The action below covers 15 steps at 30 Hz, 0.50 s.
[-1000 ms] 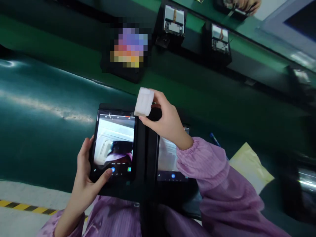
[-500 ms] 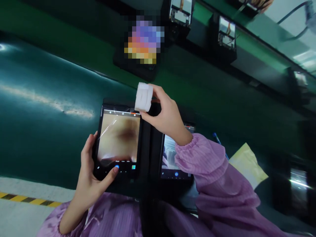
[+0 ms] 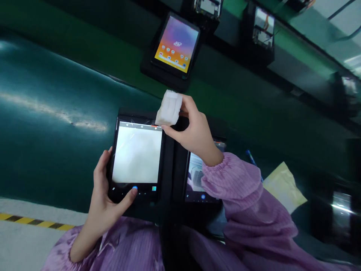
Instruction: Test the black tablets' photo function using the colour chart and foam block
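My left hand (image 3: pixel 108 203) grips the left edge of a black tablet (image 3: pixel 138 154), fingers behind it and thumb on the blue round button below the picture. Its screen shows a camera app with a nearly blank, whitish picture. Between the thumb and fingers of my right hand (image 3: pixel 194 124) is a small white block (image 3: pixel 170 108), foam-like or tightly folded; its material I cannot tell. This block is held over the tablet's top right corner. Beneath my right forearm lies a second tablet (image 3: pixel 196 173), also showing a camera picture and partly hidden by the wrist and sleeve.
Farther back, a tablet (image 3: pixel 177 45) with a lit home screen rests on a dark stand on the green bench (image 3: pixel 56 131). Opened devices with exposed parts (image 3: pixel 263 28) line the back. At right lie a yellowish sheet (image 3: pixel 284 186) and a blue pen (image 3: pixel 250 157).
The held tablet's picture has gone from brownish with a dark patch to plain whitish. My right hand and the white block appear slightly farther right, and the block's underside shows more.
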{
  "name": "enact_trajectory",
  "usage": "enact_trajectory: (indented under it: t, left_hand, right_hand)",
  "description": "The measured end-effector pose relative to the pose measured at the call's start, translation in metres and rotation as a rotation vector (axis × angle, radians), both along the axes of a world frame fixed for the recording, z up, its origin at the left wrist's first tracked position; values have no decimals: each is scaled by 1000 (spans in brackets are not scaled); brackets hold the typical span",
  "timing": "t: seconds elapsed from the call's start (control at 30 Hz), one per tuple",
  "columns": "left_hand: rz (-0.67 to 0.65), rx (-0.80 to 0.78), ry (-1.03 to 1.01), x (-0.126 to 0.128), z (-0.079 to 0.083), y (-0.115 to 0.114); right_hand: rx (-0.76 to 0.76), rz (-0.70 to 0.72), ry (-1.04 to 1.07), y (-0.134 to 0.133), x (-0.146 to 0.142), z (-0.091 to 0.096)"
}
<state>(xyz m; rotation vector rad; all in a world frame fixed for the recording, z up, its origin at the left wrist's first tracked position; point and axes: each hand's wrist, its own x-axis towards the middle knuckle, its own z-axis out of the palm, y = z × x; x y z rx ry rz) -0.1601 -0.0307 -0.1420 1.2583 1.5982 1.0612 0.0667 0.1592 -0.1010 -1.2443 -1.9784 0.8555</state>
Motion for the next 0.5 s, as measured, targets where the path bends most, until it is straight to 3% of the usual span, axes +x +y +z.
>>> enact_trajectory:
  t: [0.5]
  left_hand:
    - [-27,-2,11,-1,1,3]
  right_hand:
    - [48,-26,-2,2,-2,-2]
